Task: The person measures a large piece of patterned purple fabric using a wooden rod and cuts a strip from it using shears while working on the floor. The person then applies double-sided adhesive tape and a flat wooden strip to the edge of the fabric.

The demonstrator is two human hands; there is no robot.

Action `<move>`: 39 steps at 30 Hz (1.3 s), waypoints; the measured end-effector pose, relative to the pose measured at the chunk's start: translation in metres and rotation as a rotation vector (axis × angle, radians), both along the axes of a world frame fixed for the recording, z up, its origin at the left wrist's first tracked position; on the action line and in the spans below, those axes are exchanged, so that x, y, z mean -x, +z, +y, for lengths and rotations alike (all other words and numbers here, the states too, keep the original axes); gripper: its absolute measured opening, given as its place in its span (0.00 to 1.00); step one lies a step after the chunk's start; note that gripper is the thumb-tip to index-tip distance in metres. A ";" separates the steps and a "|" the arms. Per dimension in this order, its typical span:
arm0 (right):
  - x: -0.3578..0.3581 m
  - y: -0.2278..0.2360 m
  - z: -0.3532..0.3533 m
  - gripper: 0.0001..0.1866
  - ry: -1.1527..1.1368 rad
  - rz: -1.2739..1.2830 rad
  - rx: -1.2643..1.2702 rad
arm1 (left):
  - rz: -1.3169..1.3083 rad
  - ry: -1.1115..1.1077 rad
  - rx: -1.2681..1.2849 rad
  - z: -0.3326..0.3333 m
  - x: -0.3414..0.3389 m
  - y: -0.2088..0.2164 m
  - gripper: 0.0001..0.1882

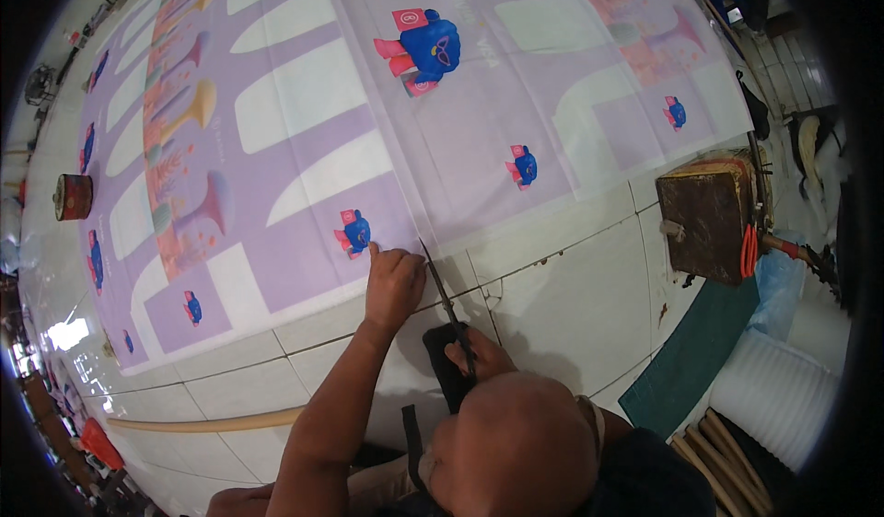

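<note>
A large lilac printed sheet [304, 268] with blue cartoon figures and white arch shapes lies across the tiled floor. Near its front edge, my left hand [396, 285] presses down beside a blue figure, one finger stretched out and the others bent. My right hand [483, 353] grips a pair of long dark scissors [446, 298]. The scissor tips touch the sheet's front edge, where a lengthwise seam or edge [394, 153] meets it. Part of my right hand and the scissor handles is hidden behind the head at the bottom of the picture.
A round tin [74, 197] rests on the sheet's left side. To the right are a worn brown box [704, 222], orange loops [749, 252], a green mat [691, 356], a white foam roll [773, 397] and several cardboard tubes [723, 462]. A tan pole [203, 423] lies at front left.
</note>
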State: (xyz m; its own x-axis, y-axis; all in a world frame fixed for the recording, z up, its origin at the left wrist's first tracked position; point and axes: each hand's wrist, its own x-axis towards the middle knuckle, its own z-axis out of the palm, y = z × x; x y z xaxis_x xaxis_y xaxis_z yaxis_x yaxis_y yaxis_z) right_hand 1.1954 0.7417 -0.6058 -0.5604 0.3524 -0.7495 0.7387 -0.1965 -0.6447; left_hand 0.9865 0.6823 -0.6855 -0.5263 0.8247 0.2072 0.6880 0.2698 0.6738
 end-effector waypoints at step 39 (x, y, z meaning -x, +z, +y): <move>0.031 -0.044 -0.002 0.26 0.027 -0.001 -0.138 | -0.086 -0.006 0.056 -0.005 0.002 0.005 0.05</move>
